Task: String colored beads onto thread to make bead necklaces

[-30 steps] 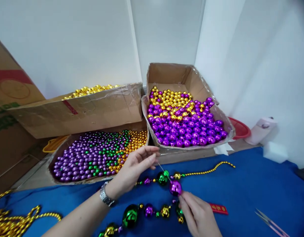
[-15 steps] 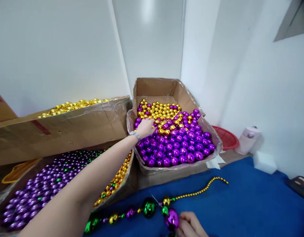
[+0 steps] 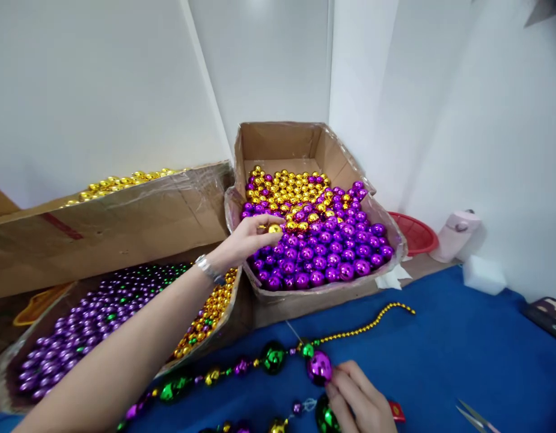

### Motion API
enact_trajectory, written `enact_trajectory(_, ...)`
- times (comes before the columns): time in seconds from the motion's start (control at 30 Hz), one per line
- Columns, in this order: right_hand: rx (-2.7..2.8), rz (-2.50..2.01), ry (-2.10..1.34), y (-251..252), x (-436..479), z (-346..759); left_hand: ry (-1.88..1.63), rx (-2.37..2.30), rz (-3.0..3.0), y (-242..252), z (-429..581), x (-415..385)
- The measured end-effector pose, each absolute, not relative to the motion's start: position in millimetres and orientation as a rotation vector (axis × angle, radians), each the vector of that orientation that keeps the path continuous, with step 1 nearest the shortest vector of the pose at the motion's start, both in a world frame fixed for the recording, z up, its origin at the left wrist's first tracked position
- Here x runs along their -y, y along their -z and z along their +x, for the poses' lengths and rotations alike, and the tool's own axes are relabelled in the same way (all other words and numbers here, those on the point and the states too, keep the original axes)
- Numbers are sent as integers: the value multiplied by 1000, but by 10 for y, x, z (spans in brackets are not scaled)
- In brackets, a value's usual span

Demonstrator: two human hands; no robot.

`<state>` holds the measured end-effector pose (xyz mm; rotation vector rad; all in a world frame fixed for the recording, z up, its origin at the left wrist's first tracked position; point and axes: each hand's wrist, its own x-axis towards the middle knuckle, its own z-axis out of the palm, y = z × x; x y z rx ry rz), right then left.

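My left hand (image 3: 248, 240) is over the near-left rim of the cardboard box of gold and purple beads (image 3: 316, 261), pinching a gold bead (image 3: 274, 229) between thumb and fingers. Low in the view, my right hand (image 3: 361, 397) is closed on a large purple bead (image 3: 320, 368). A smaller green bead (image 3: 308, 350) sits against the purple one, with a thin needle-like piece (image 3: 294, 331) slanting up near it. A strand of mixed beads with a large green bead (image 3: 273, 357) lies to the left. Beneath my right hand, another large green bead (image 3: 326, 415) is partly covered.
On the left stands a box of small purple, green and gold beads (image 3: 88, 325), below a tilted box of gold beads (image 3: 124, 180). A gold bead chain (image 3: 372, 325) lies on the blue cloth (image 3: 431, 361). Scissors (image 3: 476, 416), a phone (image 3: 548, 317), a white block (image 3: 485, 274) and a red basket (image 3: 413, 233) are rightward.
My left hand has drawn back leftward from the bead pile, and a gold bead now shows in its fingers. The view has shifted, bringing scissors and more of the lower strand into sight.
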<state>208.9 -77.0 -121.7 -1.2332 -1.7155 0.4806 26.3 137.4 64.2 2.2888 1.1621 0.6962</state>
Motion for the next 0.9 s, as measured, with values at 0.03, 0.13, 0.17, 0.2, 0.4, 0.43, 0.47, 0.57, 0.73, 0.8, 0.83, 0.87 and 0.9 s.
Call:
enact_trajectory(0.03, 1763, -1218, -490, 1186, 786, 2110, -773, -1030, 2057, -608, 185, -1176)
enact_trajectory(0.13, 1836, -1176, -517, 1147, 834, 2111, -932, -815, 1537, -398, -56, -651)
enact_trajectory(0.17, 1838, -1176, -513, 1147, 850, 2093, -956, -789, 1428, -307, -128, -512)
enact_trajectory(0.2, 1842, -1176, -500, 1149, 865, 2069, -969, -770, 1338, -216, -191, -394)
enact_trajectory(0.4, 1952, -1172, -468, 1140, 926, 1912, -1019, -723, 980, 170, -397, -4)
enact_trajectory(0.43, 1967, -1176, -463, 1136, 931, 1893, -1023, -728, 947, 201, -411, 27)
enact_trajectory(0.47, 1984, -1174, -450, 1132, 936, 1877, -1025, -730, 923, 226, -422, 53)
enact_trajectory(0.57, 2015, -1187, -407, 1127, 949, 1844, -1022, -730, 898, 278, -446, 109)
enact_trajectory(0.73, 2059, -1211, -339, 1146, 967, 1847, -1002, -786, 943, 294, -474, 152)
enact_trajectory(0.8, 2090, -1232, -262, 1164, 974, 1858, -993, -849, 1027, 268, -473, 176)
enact_trajectory(0.83, 2105, -1247, -206, 1173, 977, 1860, -986, -892, 1092, 250, -467, 194)
enact_trajectory(0.87, 2114, -1262, -151, 1178, 979, 1859, -974, -934, 1164, 233, -458, 216)
enact_trajectory(0.9, 2114, -1274, -111, 1178, 981, 1854, -955, -970, 1233, 219, -446, 241)
